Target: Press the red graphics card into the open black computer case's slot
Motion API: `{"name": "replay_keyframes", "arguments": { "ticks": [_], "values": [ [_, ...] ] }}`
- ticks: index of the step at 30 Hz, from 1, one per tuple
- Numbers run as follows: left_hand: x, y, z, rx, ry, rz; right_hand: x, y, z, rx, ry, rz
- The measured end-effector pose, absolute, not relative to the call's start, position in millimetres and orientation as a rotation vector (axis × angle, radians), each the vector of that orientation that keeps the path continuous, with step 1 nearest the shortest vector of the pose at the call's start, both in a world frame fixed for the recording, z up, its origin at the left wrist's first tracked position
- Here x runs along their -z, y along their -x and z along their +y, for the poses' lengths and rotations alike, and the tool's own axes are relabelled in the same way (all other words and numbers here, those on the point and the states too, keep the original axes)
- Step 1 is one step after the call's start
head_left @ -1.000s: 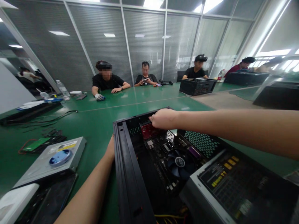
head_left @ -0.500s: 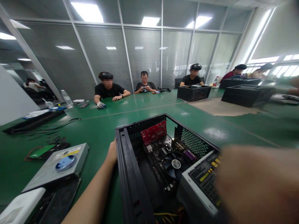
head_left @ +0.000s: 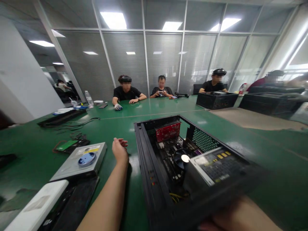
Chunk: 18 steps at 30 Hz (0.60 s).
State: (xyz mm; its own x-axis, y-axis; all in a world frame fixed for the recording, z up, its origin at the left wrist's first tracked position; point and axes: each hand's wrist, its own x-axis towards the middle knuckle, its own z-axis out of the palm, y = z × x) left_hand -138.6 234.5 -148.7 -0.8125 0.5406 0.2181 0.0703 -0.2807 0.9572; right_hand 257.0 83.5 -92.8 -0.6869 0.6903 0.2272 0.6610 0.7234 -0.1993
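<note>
An open black computer case lies in front of me, its near right side blurred. Inside are a red card, a round fan and a power supply with a yellow-marked label. My left hand is off the case, just left of it over the green table, fingers apart and holding nothing. Low at the right, my right hand is at the case's near edge, partly under it; its fingers are mostly hidden and blurred.
On the left lie a silver drive with a blue roll on it, a white bar and a green circuit board. Several people sit across the table, with another black case.
My left hand has come off the case's left side and opened. My right hand has moved down from the power supply to the case's near edge. The view has turned left.
</note>
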Motion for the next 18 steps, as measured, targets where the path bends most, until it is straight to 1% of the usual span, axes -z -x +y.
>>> {"name": "replay_keyframes", "arguments": {
  "ticks": [2, 4, 7, 9, 11, 13, 18],
  "values": [
    [153, 148, 235, -2.276, -0.674, 1.723, 89, -231, 124, -0.063, 1.081, -2.703],
    [156, 153, 236, -2.349, -0.631, 1.761, 79, -190, 187, 0.035, 1.056, -2.764],
    [158, 152, 235, -2.325, -0.727, 1.779, 67, -120, 287, -0.029, 1.055, -2.695],
    [157, 148, 234, -2.256, -0.896, 1.785, 68, -80, 333, -0.068, 1.038, -2.659],
    [156, 144, 232, -2.186, -1.050, 1.787, 76, -51, 355, -0.109, 1.019, -2.623],
    [157, 140, 231, -2.135, -1.126, 1.785, 89, -34, 358, -0.158, 0.988, -2.588],
    [158, 131, 233, -2.025, -1.236, 1.720, 114, -43, 348, -0.257, 0.790, -2.584]
  ]
}}
